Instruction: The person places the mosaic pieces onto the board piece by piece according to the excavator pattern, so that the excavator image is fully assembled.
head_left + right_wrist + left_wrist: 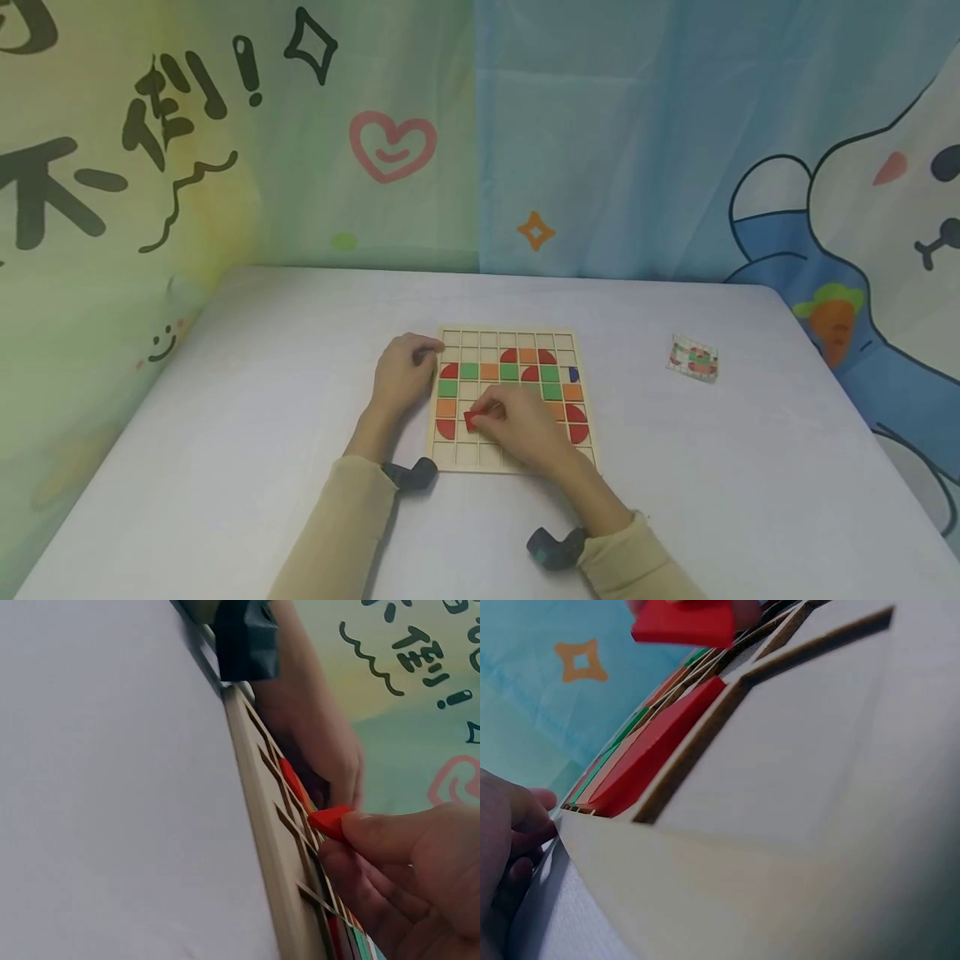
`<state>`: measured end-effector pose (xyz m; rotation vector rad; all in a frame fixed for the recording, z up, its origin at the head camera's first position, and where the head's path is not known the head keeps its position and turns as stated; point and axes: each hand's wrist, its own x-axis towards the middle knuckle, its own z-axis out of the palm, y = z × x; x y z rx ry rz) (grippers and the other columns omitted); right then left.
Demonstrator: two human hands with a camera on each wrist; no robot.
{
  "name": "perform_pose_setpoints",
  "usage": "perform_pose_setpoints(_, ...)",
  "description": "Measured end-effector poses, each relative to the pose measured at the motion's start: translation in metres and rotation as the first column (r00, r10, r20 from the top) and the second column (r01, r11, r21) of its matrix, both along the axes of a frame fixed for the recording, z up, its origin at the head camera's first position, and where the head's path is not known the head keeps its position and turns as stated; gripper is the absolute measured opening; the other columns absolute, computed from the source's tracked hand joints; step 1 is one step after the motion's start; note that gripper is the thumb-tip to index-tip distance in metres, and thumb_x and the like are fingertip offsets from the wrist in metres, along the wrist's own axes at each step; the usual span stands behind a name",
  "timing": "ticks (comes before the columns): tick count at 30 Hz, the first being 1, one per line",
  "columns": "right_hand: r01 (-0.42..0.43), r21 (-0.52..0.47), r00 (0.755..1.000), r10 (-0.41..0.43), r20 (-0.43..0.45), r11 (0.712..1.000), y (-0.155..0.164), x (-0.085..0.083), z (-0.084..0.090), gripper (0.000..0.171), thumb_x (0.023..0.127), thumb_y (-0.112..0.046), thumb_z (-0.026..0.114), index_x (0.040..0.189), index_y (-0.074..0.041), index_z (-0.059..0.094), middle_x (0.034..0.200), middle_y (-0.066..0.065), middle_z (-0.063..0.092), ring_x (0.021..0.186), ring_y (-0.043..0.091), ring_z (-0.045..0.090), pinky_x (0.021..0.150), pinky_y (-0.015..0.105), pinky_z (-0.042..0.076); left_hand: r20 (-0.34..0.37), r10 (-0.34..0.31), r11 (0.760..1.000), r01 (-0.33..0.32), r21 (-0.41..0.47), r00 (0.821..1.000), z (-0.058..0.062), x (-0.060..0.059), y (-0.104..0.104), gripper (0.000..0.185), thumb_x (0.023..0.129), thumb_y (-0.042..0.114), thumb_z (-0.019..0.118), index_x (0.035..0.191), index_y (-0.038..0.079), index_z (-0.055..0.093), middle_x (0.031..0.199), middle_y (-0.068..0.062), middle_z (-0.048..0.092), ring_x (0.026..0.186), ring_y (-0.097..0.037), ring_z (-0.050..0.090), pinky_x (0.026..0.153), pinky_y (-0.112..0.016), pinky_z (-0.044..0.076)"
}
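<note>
A square wooden grid board (468, 454) lies on the table, with red, green and orange tiles in some of its cells. One piece near its right edge is blue (573, 375). My left hand (405, 371) holds the board's far left edge, fingers bent at the rim in the left wrist view. Between thumb and fingers, my right hand (525, 421) pinches a small red tile (330, 822) over the board's lower left cells. A red quarter-round tile (446, 429) sits in a cell left of it. The right hand covers several middle cells.
A small patterned card (693, 358) lies on the white table (750, 483) to the right of the board. A printed curtain (600, 150) hangs behind the table. Dark wrist devices (557, 550) are worn at both sleeves.
</note>
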<state>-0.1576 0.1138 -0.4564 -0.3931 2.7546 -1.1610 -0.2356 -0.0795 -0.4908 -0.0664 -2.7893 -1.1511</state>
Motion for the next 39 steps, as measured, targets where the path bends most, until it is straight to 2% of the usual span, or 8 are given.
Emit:
perform_pose_setpoints(4,-0.012,0.026,1.000,0.012,-0.007,1.000,-0.006,0.003,-0.001,0.004,0.084,-0.025,0.072,0.087,-0.023,0.071,0.074,-0.014,0.063,0.067,0.005,0.055,0.059,0.020,0.048,-0.002,0.002,1.000,-0.002,0.001,1.000,0.001,0.000,0.000,0.023,0.089,0.017,0.055,0.105,0.017,0.070,0.111,-0.004,0.067,0.116,-0.023,0.056,0.105,-0.043,0.043)
perform_pose_setpoints(9,-0.017,0.057,0.998,0.020,-0.062,0.998,-0.012,0.006,-0.003,0.006,0.083,-0.023,0.071,0.085,-0.017,0.071,0.072,-0.012,0.063,0.061,0.005,0.050,0.052,0.018,0.044,-0.008,0.002,1.000,-0.002,-0.001,1.000,0.000,0.000,0.000,0.023,0.089,0.017,0.054,0.104,0.017,0.071,0.110,-0.004,0.067,0.116,-0.024,0.056,0.105,-0.043,0.043)
perform_pose_setpoints(20,-0.017,0.132,0.992,0.033,-0.123,0.991,-0.017,0.008,-0.004,0.004,0.083,-0.019,0.072,0.083,-0.017,0.069,0.081,-0.009,0.063,0.070,0.004,0.053,0.062,0.018,0.048,-0.010,0.008,1.000,-0.008,-0.005,1.000,0.001,0.002,-0.001,0.023,0.089,0.018,0.054,0.105,0.016,0.071,0.111,-0.004,0.067,0.116,-0.023,0.056,0.104,-0.043,0.044)
perform_pose_setpoints(27,-0.017,0.170,0.986,0.045,-0.163,0.985,-0.023,0.009,-0.005,0.007,0.084,-0.023,0.073,0.077,-0.021,0.069,0.093,-0.009,0.054,0.075,0.004,0.052,0.063,0.017,0.047,-0.025,0.008,1.000,-0.008,-0.011,1.000,0.001,0.003,-0.007,0.023,0.088,0.016,0.055,0.105,0.015,0.071,0.111,-0.005,0.067,0.115,-0.025,0.057,0.103,-0.044,0.044)
perform_pose_setpoints(35,-0.043,0.192,0.976,0.082,-0.201,0.981,-0.022,0.005,-0.010,0.005,0.085,-0.029,0.070,0.082,-0.024,0.072,0.091,-0.012,0.054,0.072,0.003,0.050,0.061,0.017,0.044,-0.007,0.025,1.000,-0.025,-0.003,1.000,-0.007,0.002,-0.010,0.023,0.088,0.016,0.055,0.106,0.016,0.070,0.110,-0.005,0.067,0.114,-0.024,0.057,0.104,-0.043,0.044)
perform_pose_setpoints(39,-0.018,0.172,0.977,0.054,-0.208,0.985,-0.015,0.004,-0.017,0.006,0.087,-0.030,0.068,0.085,-0.025,0.071,0.091,-0.012,0.054,0.075,0.004,0.049,0.064,0.019,0.046,-0.009,0.002,1.000,-0.002,0.007,1.000,-0.017,0.002,-0.006,0.024,0.087,0.014,0.055,0.105,0.015,0.070,0.110,-0.005,0.067,0.114,-0.025,0.057,0.103,-0.043,0.044)
